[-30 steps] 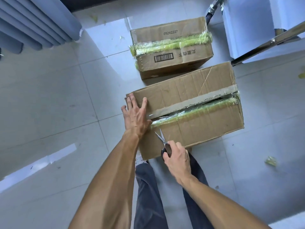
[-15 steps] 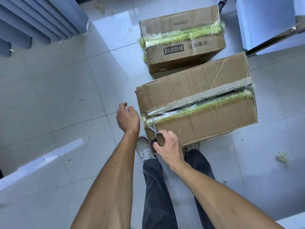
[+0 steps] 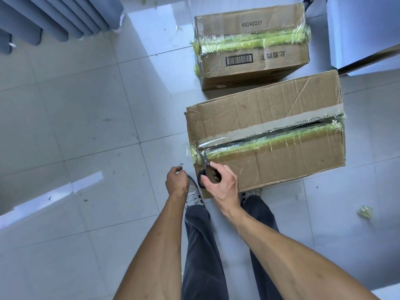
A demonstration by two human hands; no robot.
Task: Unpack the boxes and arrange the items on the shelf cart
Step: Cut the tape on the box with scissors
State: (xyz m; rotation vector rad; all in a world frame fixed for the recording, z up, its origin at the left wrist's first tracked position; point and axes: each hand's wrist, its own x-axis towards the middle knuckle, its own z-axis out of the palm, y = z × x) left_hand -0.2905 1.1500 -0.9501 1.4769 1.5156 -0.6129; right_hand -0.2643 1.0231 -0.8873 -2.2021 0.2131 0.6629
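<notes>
A large cardboard box point(image 3: 270, 111) stands on the tiled floor in front of my feet, its top seam under green and clear tape, slit open along most of its length. My right hand point(image 3: 223, 185) grips black-handled scissors point(image 3: 205, 169), whose blades point up into the tape at the box's near left corner. My left hand point(image 3: 176, 180) hangs loosely curled beside the box's left edge, off the cardboard, holding nothing. A second, smaller box point(image 3: 251, 27) with a barcode and green tape sits behind the first, still taped shut.
Grey curtain folds point(image 3: 54, 18) hang at the top left. A metal cart frame point(image 3: 368, 59) and a white surface stand at the top right. Scraps of green tape point(image 3: 364, 212) lie on the floor at the right. My shoes and dark trousers are below the box.
My left hand has lifted off the box top and dropped to the box's left side. My right hand has carried the scissors left along the seam to the near left corner.
</notes>
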